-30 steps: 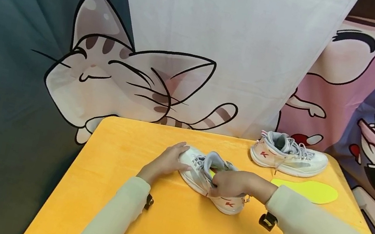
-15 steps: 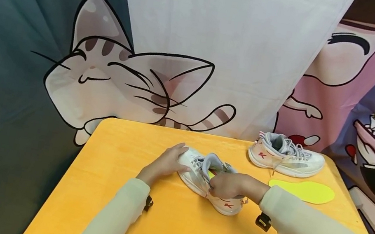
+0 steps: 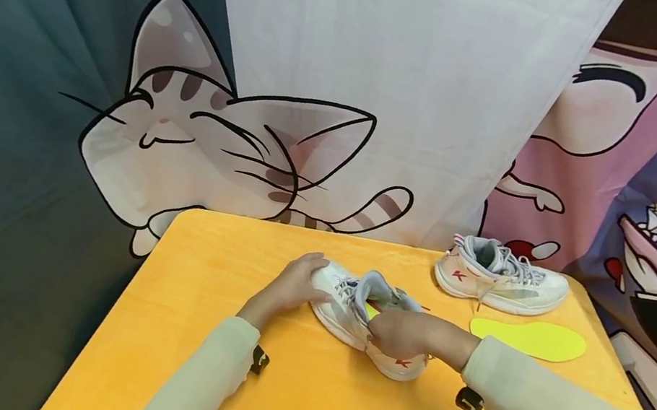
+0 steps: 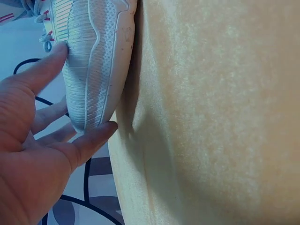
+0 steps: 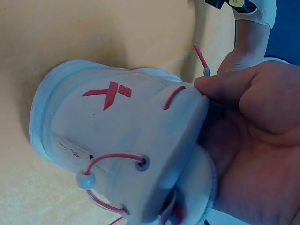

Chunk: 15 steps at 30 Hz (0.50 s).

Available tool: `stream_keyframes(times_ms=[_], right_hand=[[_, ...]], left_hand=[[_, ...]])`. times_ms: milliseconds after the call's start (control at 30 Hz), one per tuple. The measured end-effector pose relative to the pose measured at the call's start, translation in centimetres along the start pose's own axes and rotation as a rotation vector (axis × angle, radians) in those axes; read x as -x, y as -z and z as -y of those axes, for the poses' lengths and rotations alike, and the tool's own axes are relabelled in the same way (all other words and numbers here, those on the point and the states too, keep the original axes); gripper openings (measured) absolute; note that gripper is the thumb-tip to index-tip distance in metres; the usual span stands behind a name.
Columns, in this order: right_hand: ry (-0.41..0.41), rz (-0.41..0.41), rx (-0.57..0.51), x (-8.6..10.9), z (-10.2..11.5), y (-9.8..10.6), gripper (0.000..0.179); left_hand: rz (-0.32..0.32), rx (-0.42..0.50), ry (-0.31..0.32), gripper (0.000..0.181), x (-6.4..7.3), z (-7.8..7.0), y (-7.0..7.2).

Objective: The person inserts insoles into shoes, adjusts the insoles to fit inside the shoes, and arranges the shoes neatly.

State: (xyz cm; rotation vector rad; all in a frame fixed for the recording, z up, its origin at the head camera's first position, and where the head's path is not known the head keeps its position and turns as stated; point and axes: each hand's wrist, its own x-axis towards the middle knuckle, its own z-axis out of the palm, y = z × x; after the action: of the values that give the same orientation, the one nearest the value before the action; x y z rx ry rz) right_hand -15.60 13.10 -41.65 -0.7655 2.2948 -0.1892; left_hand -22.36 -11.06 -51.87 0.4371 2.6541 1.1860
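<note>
Little has moved: the white sneaker [image 3: 340,316] lies toe toward your gripping left hand [image 3: 292,284], your right hand [image 3: 400,332] inside, its hold hidden.

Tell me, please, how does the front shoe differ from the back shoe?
The front shoe points its toe left; the back shoe, right. The left hand and right hand touch the front shoe; the back shoe stands untouched. Both are white with red marks.

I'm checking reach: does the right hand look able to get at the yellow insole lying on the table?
Probably yes: nothing covers the yellow insole, though the right hand would first have to come out of the near shoe.
</note>
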Motion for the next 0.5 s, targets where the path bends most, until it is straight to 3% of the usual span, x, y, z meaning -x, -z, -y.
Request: stream_keyframes(times_ms=[167,367,500], right_hand=[[-0.018,-0.025,-0.053,0.3,-0.2,-0.2,0.031],[0.007,-0.084,-0.070,0.9,-0.3,0.1,0.035],[0.027,-0.051,-0.065,1.1,-0.5,1.0,0.040]], left_hand=[[-0.036,-0.007,0.005,0.074,0.3,-0.2,-0.1],[-0.028,-0.020,0.028,0.075,0.6,-0.3,-0.1],[-0.016,-0.028,0.041,0.074,0.6,-0.1,-0.1]])
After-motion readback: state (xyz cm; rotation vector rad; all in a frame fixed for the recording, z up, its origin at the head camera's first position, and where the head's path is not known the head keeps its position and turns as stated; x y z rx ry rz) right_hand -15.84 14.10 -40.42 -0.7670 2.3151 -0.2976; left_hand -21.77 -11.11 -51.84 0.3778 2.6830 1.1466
